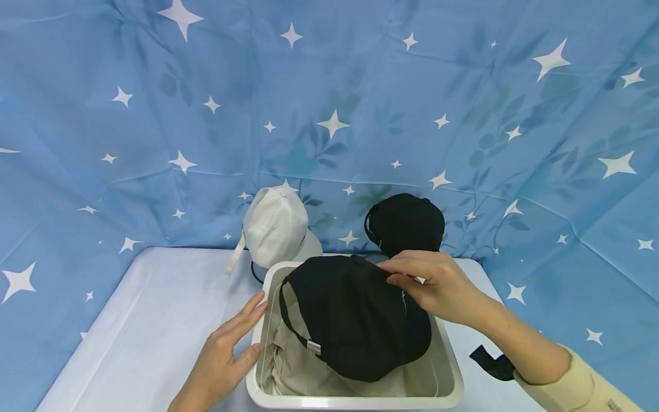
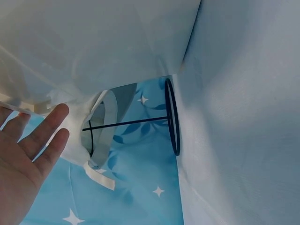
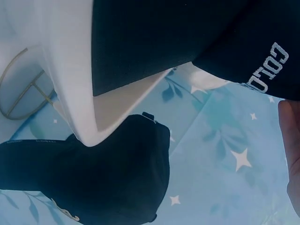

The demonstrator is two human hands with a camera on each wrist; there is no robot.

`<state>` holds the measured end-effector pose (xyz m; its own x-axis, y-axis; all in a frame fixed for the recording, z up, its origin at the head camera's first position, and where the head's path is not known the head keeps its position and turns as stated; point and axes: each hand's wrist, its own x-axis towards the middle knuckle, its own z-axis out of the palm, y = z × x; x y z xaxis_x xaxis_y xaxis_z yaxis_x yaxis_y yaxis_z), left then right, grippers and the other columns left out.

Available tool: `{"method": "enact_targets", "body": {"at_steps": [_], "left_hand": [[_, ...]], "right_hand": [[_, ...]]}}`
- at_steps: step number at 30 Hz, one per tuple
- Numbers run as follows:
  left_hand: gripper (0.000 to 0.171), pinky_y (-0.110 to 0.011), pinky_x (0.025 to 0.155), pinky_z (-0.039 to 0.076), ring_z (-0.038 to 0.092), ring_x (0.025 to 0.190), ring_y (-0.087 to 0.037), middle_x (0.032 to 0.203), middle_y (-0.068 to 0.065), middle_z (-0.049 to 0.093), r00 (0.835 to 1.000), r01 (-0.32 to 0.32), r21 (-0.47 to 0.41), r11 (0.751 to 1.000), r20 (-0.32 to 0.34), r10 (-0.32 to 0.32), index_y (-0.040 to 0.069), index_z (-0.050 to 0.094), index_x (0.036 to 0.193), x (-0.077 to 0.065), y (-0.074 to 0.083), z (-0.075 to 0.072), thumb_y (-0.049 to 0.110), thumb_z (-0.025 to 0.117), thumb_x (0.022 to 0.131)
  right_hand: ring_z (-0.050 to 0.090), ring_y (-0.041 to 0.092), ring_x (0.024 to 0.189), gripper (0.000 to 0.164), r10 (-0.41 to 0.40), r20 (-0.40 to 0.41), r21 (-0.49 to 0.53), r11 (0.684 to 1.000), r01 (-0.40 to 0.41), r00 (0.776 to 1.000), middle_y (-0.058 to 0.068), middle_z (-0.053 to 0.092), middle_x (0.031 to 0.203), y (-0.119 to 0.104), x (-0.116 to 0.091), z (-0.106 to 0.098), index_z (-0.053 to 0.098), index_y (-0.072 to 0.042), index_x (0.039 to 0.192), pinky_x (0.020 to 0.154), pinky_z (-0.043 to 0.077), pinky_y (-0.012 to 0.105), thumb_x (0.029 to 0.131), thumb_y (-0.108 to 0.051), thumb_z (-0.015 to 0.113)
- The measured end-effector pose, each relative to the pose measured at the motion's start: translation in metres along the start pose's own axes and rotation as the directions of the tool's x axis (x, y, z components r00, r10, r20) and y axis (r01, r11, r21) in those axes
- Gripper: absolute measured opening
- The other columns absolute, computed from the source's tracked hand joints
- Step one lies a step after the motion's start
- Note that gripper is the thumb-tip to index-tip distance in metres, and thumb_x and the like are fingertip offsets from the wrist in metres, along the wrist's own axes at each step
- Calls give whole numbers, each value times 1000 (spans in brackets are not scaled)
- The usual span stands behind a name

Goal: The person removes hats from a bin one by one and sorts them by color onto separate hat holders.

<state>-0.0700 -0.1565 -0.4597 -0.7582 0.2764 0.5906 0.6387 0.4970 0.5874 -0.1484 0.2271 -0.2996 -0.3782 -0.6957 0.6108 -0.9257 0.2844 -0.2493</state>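
Note:
A black baseball cap (image 1: 355, 320) with white stitched lettering (image 3: 267, 65) lies tilted over beige fabric (image 1: 309, 372) in a white bin (image 1: 355, 402). Its back strap, with a metal buckle, faces left. My right hand (image 1: 432, 283) pinches the cap near the top of its crown; at the right edge of the right wrist view, part of that hand (image 3: 291, 150) shows. With fingers spread and nearly straight, my left hand (image 1: 226, 346) touches the bin's left rim. In the left wrist view, those fingers (image 2: 47, 131) lie along the bin's outer side.
Behind the bin, a white cap (image 1: 275, 226) hangs on a black wire stand (image 2: 172, 117). Another black cap (image 1: 407, 223) is at the back right, near a wire stand (image 3: 33, 86). A white cloth (image 1: 154, 320) covers the table, and a blue star-print curtain (image 1: 329, 86) hangs behind.

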Motion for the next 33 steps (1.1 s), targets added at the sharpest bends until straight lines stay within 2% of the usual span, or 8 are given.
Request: {"method": "enact_targets", "body": {"at_steps": [4,12,19,23,30,33], "left_hand": [[64,-15,117,31,49,144,-17,161,-14,46,1000,-10,-2,1000,-6,10,3,56,150,0,0,0,2,71,88],[62,-15,116,31,48,145,-18,162,-14,45,1000,9,-17,1000,4,-9,2,55,151,-1,0,1,3,70,90],[65,-15,117,31,48,145,-18,162,-13,45,1000,8,-22,1000,1,-8,6,54,153,-1,-1,1,2,70,90],[65,-15,117,32,48,144,-18,163,-13,44,1000,9,-30,1000,1,-9,5,54,152,0,0,1,1,70,89],[64,-16,116,33,51,142,-20,162,-13,45,1000,-2,-26,1000,-9,2,4,55,151,1,0,1,1,68,89],[65,-15,116,33,51,143,-20,162,-13,45,1000,10,-23,1000,-3,-10,4,55,152,0,0,1,0,68,88]], "right_hand": [[61,6,71,33,-16,-16,-32,999,16,1000,0,76,99,-1,3,-4,77,-7,114,59,47,14,108,-32,56],[61,7,71,29,-59,-43,-31,998,57,997,2,76,99,-4,12,-17,76,-5,117,59,46,14,108,-27,59],[62,8,76,33,-38,-52,-61,998,35,998,4,76,99,-3,12,-31,77,-5,117,60,45,15,108,-31,59],[62,6,79,34,-55,-82,-96,994,47,995,6,76,97,0,11,-40,78,-2,114,60,44,17,107,-30,60],[60,0,78,40,-45,-108,-163,986,26,993,6,76,93,5,9,-57,78,1,112,55,38,12,109,-33,57],[62,1,78,42,-47,-125,-194,981,22,991,7,75,91,10,9,-64,78,2,111,58,42,12,109,-34,57]]}}
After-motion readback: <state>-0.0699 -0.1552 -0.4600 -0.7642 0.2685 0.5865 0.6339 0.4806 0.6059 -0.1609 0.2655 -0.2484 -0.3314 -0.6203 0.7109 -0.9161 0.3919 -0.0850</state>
